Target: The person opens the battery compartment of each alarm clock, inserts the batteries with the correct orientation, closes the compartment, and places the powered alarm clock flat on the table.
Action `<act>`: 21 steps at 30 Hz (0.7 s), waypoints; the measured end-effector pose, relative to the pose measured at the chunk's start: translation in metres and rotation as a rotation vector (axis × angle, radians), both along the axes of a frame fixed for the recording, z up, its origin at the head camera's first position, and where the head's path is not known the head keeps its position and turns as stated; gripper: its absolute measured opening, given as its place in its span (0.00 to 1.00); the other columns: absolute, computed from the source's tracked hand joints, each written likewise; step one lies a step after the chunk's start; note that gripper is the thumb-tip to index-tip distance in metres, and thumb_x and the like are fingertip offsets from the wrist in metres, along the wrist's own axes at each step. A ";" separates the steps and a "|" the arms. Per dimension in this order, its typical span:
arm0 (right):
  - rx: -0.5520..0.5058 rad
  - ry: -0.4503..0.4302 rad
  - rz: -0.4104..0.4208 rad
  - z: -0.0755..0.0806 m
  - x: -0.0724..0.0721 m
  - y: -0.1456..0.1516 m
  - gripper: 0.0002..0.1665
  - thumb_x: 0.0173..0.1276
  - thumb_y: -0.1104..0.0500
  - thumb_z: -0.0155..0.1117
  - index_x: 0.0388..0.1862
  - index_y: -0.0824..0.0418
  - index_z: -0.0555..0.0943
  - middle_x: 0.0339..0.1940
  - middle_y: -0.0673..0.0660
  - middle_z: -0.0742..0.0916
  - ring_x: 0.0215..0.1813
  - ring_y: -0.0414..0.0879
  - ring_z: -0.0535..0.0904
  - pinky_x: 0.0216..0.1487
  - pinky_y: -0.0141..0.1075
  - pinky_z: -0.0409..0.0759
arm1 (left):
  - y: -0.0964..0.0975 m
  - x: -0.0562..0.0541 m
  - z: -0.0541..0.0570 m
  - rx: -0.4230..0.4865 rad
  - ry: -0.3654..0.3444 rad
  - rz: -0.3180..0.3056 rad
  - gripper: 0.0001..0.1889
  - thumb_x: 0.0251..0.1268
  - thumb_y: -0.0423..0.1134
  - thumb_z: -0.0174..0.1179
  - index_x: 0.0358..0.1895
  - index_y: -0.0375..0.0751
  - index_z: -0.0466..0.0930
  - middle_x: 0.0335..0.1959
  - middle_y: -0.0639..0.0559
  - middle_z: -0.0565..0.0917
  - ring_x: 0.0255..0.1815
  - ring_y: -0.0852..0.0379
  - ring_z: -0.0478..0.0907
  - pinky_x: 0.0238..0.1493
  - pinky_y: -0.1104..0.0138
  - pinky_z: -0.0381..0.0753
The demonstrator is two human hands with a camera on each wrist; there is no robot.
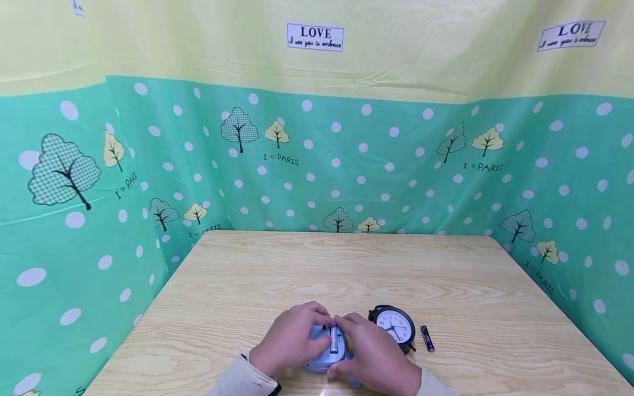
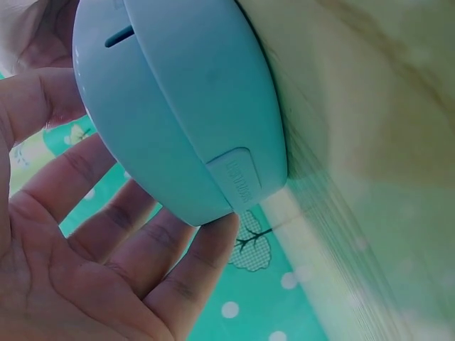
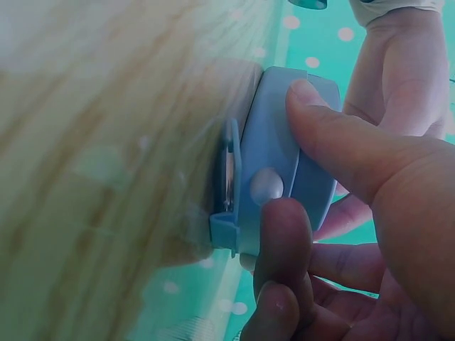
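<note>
A light-blue device (image 1: 318, 363) with rounded corners is set on the table, left of the black clock (image 1: 394, 325), with its battery slot turned upward. A silvery battery (image 1: 334, 341) is seen in that slot. A dark slit (image 2: 119, 36) and a raised tab (image 2: 240, 181) with lettering are shown on one side, and a pale round button (image 3: 267, 185) on another.

The table (image 1: 346, 269) is topped in pale wood grain. A dark loose battery (image 1: 427, 338) is laid just right of the clock. Beyond the clock, the table is surrounded by a cloth (image 1: 346, 181) printed in green and yellow with white dots and trees.

The device is gripped from both sides: its side away from the clock by the left hand (image 1: 297, 333), its side toward the clock by the right hand (image 1: 371, 352), with thumbs and fingers closed around its edges.
</note>
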State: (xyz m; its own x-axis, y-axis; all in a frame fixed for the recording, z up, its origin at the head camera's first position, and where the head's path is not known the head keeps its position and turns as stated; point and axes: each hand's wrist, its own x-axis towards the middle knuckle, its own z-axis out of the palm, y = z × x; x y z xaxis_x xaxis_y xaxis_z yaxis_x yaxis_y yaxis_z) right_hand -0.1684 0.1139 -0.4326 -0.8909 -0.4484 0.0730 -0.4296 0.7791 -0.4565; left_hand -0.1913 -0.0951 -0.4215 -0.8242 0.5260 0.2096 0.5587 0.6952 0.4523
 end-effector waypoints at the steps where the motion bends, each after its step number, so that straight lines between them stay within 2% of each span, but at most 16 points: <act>1: 0.000 -0.001 0.000 0.000 0.000 0.000 0.60 0.47 0.24 0.75 0.74 0.55 0.75 0.64 0.47 0.82 0.60 0.41 0.82 0.58 0.45 0.84 | 0.000 0.000 0.000 -0.003 0.000 0.001 0.17 0.63 0.46 0.68 0.55 0.58 0.89 0.53 0.62 0.85 0.53 0.59 0.83 0.53 0.60 0.83; 10: 0.000 0.004 0.000 -0.001 0.000 0.000 0.61 0.47 0.24 0.75 0.75 0.56 0.75 0.64 0.47 0.82 0.61 0.42 0.82 0.58 0.46 0.84 | 0.000 0.001 0.002 -0.004 0.013 -0.011 0.16 0.63 0.46 0.68 0.54 0.58 0.90 0.53 0.62 0.85 0.53 0.59 0.83 0.53 0.59 0.83; 21: 0.008 -0.003 -0.010 -0.001 0.000 0.000 0.62 0.47 0.23 0.74 0.74 0.58 0.74 0.64 0.49 0.82 0.62 0.43 0.81 0.59 0.47 0.83 | 0.000 -0.002 -0.003 0.017 0.017 -0.016 0.16 0.61 0.45 0.67 0.53 0.57 0.90 0.52 0.62 0.86 0.52 0.60 0.83 0.54 0.60 0.83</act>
State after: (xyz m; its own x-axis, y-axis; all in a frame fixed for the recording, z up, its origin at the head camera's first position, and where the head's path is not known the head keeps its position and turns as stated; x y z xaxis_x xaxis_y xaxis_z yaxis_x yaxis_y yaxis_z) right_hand -0.1680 0.1137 -0.4333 -0.8953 -0.4404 0.0668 -0.4207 0.7868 -0.4516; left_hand -0.1937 -0.0954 -0.4242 -0.8121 0.5351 0.2326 0.5773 0.6786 0.4541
